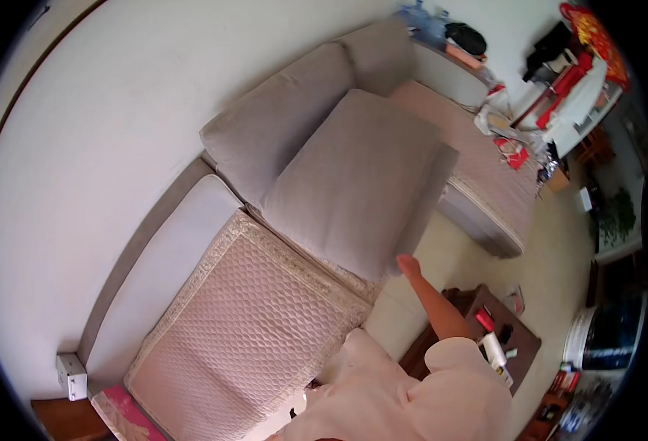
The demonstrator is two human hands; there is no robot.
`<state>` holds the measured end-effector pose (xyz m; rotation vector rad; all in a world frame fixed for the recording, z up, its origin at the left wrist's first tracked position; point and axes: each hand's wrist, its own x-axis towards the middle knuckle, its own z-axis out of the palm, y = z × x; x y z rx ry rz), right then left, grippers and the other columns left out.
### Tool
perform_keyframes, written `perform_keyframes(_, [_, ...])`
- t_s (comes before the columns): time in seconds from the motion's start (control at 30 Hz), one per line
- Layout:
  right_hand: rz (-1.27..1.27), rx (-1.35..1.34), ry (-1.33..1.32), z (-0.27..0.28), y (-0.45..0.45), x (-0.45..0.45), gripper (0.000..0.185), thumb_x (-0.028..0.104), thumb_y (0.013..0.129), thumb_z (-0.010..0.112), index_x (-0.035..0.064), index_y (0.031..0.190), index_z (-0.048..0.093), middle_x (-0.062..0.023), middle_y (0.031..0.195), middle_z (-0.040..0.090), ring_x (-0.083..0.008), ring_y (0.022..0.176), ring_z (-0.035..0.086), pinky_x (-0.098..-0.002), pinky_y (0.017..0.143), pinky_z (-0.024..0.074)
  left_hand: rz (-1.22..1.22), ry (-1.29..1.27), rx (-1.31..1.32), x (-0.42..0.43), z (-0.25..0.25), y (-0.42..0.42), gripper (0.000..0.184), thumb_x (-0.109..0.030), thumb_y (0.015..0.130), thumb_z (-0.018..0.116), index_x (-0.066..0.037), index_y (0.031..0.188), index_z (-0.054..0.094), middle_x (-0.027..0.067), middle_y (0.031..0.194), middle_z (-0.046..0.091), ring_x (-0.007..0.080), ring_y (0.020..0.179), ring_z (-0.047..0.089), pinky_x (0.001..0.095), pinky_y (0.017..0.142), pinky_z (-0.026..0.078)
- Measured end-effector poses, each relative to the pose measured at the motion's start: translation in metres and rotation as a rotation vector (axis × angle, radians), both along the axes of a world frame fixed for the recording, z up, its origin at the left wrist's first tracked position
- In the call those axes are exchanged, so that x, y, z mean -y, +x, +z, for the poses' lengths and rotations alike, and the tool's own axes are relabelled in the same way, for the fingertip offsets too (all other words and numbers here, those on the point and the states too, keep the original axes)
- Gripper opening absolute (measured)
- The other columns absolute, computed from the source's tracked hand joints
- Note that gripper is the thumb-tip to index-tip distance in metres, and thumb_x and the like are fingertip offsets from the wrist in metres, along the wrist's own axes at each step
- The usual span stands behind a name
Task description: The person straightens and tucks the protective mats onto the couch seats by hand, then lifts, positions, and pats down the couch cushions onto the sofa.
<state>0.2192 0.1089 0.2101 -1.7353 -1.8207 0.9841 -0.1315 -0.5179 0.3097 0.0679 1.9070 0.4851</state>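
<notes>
My right hand point(408, 265) is at the near lower corner of a large grey sofa cushion point(357, 184), its fingers closed against the edge and partly hidden. The cushion lies tilted across the sofa seat, its side panel facing right. Behind it, two more grey cushions point(283, 110) lean along the sofa back. Nearer to me, a pink quilted sofa cover point(258, 331) with a patterned border is spread over the seat. No part of my left hand shows.
A dark wooden coffee table point(522, 342) with small items on it stands to the right. The sofa's far section point(478, 158) carries bags and red things. Large water bottles point(430, 28) are in the back corner. A small white box point(72, 376) sits at lower left.
</notes>
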Motion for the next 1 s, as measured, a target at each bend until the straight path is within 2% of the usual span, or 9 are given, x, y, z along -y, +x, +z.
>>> perform_keyframes(0.07, [-0.026, 0.207, 0.099, 0.016, -0.006, -0.072, 0.038, 0.042, 0.084, 0.05, 0.0068, 0.093, 0.06, -0.0094, 0.091, 0.06, -0.0233, 0.084, 0.057, -0.0389, 0.074, 0.0436, -0.019, -0.038, -0.009, -0.028, 0.015, 0.021, 0.019, -0.025, 0.079, 0.054, -0.006, 0.08, 0.06, 0.0086, 0.078, 0.065, 0.0202, 0.067, 0.062, 0.0326, 0.055, 0.047])
perform_keyframes(0.17, [-0.341, 0.014, 0.013, -0.001, -0.011, -0.163, 0.046, 0.046, 0.084, 0.049, 0.0038, 0.101, 0.057, -0.0118, 0.106, 0.056, -0.0278, 0.1, 0.05, -0.0395, 0.085, 0.0379, -0.016, -0.105, -0.019, -0.036, 0.039, 0.058, 0.019, -0.025, 0.079, 0.054, -0.007, 0.08, 0.06, 0.0086, 0.078, 0.065, 0.0206, 0.068, 0.062, 0.0329, 0.055, 0.047])
perform_keyframes(0.2, [-0.338, -0.324, -0.232, -0.01, -0.004, -0.191, 0.059, 0.053, 0.079, 0.053, 0.0045, 0.114, 0.051, -0.0116, 0.119, 0.049, -0.0268, 0.11, 0.044, -0.0387, 0.09, 0.0346, -0.027, -0.131, -0.023, -0.033, 0.044, 0.069, 0.019, -0.025, 0.079, 0.054, -0.007, 0.08, 0.06, 0.0087, 0.078, 0.065, 0.0208, 0.068, 0.062, 0.033, 0.056, 0.048])
perform_keyframes(0.27, [-0.538, -0.389, -0.255, -0.008, -0.018, -0.216, 0.072, 0.056, 0.071, 0.062, -0.0029, 0.111, 0.05, -0.0154, 0.11, 0.054, -0.0264, 0.099, 0.05, -0.0367, 0.085, 0.0396, -0.05, -0.186, -0.025, -0.033, 0.058, 0.089, 0.019, -0.025, 0.079, 0.054, -0.007, 0.08, 0.06, 0.0087, 0.078, 0.065, 0.021, 0.068, 0.062, 0.0332, 0.056, 0.048])
perform_keyframes(0.4, [-0.5, -0.696, -0.582, 0.007, -0.024, -0.222, 0.096, 0.063, 0.064, 0.064, -0.0049, 0.125, 0.034, -0.0144, 0.125, 0.044, -0.0271, 0.112, 0.043, -0.0408, 0.093, 0.036, -0.146, -0.263, -0.029, -0.052, 0.078, 0.11, 0.019, -0.025, 0.079, 0.054, -0.007, 0.08, 0.061, 0.0088, 0.078, 0.065, 0.0216, 0.069, 0.062, 0.0336, 0.057, 0.048])
perform_keyframes(0.63, [-0.622, -0.564, -0.367, 0.008, -0.041, -0.219, 0.079, 0.057, 0.071, 0.062, -0.01, 0.11, 0.047, -0.0148, 0.109, 0.054, -0.0248, 0.097, 0.052, -0.0349, 0.084, 0.0413, -0.794, -0.15, -0.202, -0.066, 0.056, 0.103, 0.018, -0.024, 0.079, 0.055, -0.008, 0.08, 0.061, 0.009, 0.078, 0.065, 0.0225, 0.07, 0.062, 0.0344, 0.058, 0.048])
perform_keyframes(0.7, [-0.636, -0.483, -0.34, 0.01, -0.042, -0.219, 0.073, 0.054, 0.073, 0.061, -0.011, 0.103, 0.05, -0.0155, 0.101, 0.057, -0.0241, 0.088, 0.054, -0.0341, 0.079, 0.0427, -0.646, -0.066, -0.225, -0.053, -0.016, 0.077, 0.02, -0.028, 0.078, 0.057, -0.01, 0.084, 0.064, 0.0085, 0.083, 0.064, 0.0249, 0.075, 0.062, 0.035, 0.063, 0.048])
perform_keyframes(0.87, [-0.484, -0.478, -0.135, 0.064, -0.064, -0.196, 0.052, 0.048, 0.077, 0.061, -0.0038, 0.08, 0.053, -0.0096, 0.076, 0.057, -0.0176, 0.064, 0.053, -0.0306, 0.057, 0.0438, -0.146, 0.245, -0.247, -0.245, -0.04, 0.023, 0.04, -0.036, 0.081, 0.06, -0.007, 0.108, 0.057, 0.011, 0.101, 0.061, 0.0209, 0.098, 0.056, 0.0317, 0.085, 0.043])
perform_keyframes(1.0, [-0.189, -0.555, -0.21, 0.177, -0.125, -0.162, 0.042, 0.04, 0.08, 0.061, 0.0061, 0.062, 0.045, -0.003, 0.059, 0.048, -0.0118, 0.05, 0.048, -0.0256, 0.043, 0.0367, 0.392, 0.381, 0.279, -0.392, 0.031, 0.018, 0.077, -0.053, 0.077, 0.056, -0.017, 0.137, 0.022, 0.0092, 0.138, 0.028, 0.0266, 0.121, 0.034, 0.0458, 0.093, 0.034])
